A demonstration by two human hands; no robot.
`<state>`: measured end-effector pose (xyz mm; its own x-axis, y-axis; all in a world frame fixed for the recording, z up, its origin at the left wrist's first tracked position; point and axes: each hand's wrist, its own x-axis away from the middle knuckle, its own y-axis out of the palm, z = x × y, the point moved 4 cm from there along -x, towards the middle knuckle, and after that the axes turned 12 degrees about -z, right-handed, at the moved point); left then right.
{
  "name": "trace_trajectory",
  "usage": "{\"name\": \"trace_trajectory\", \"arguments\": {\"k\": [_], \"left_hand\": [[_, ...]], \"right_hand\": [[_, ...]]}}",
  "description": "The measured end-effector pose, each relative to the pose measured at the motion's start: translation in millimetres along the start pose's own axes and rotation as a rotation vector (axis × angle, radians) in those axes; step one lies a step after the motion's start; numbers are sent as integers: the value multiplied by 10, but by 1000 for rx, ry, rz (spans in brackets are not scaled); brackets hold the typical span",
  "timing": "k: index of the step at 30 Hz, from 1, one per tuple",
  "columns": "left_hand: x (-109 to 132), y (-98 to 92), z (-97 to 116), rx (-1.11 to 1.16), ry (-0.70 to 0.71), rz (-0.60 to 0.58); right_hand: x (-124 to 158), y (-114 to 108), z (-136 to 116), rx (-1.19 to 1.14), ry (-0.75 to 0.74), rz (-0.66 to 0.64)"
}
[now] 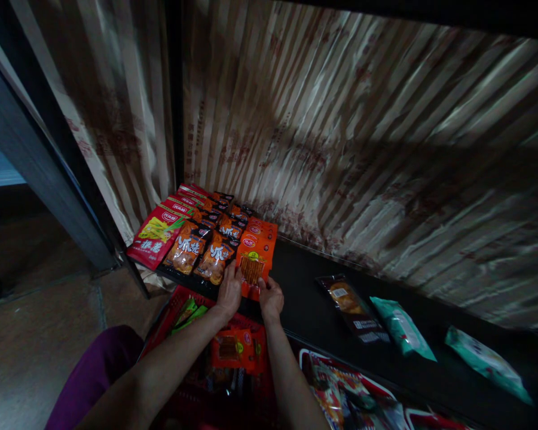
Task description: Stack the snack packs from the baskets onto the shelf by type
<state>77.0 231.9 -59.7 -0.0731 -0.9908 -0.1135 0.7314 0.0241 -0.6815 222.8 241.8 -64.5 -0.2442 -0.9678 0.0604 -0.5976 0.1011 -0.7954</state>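
Note:
An orange snack packet (255, 248) with a picture of brown sticks lies on the black shelf, at the right end of the rows of packets. My left hand (230, 291) closes on its lower left edge, next to a black and orange snack packet (215, 258). At the lower right corner, the thumb and fingers of my right hand (271, 297) pinch the same orange packet. Further left lie another black and orange packet (187, 246) and a red packet (156, 236) with yellow sticks pictured on it. More packets are lined up behind them.
Below the shelf (300, 280) stands a red basket (161, 322) holding more orange packets (235, 349). A second basket (305, 358) is to its right. A brown packet (352, 304) and two green packets (403, 327) lie on the shelf's right part. A patterned curtain (341, 149) hangs behind.

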Motion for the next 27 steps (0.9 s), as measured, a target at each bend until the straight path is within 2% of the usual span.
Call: {"name": "trace_trajectory", "arguments": {"k": [3, 7, 16, 22, 27], "left_hand": [[-18, 9, 4, -40, 26, -11], [-24, 46, -18, -114, 34, -13], [-9, 110, -8, -294, 128, -16], [-28, 121, 3, -225, 129, -134], [-43, 86, 16, -168, 115, -152]], "right_hand": [[60, -34, -58, 59, 92, -15], [94, -52, -104, 96, 135, -52], [116, -16, -109, 134, 71, 32], [69, -8, -80, 84, 9, 43], [54, -38, -99, 71, 14, -5]]}}
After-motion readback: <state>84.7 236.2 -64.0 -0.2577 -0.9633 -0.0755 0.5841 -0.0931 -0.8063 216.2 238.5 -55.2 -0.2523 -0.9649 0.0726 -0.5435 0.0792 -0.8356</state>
